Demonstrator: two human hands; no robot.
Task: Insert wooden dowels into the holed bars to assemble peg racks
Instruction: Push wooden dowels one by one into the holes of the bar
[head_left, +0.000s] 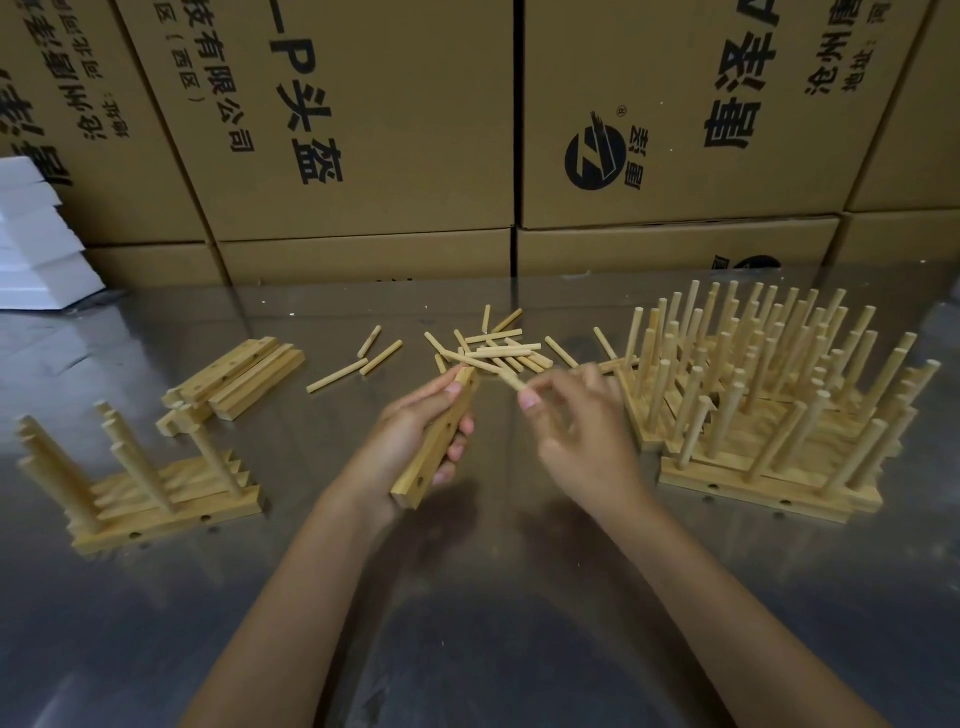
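two hands (415, 431) (582, 415) hold bar (436, 441) and dowel (511, 382) mid-table.

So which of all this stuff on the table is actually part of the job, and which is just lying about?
Part of the job:
- bar in the left hand
- dowel in the right hand
- loose dowels
- spare bars
- finished racks

Just lying about:
- cardboard boxes
- white blocks

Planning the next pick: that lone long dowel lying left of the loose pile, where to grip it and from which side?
Take the dowel at mid-length, coming straight down from above, grip closing across its width. It lies flat on the steel table, slanted, with bare table along both long sides; its right end nearly meets another dowel.
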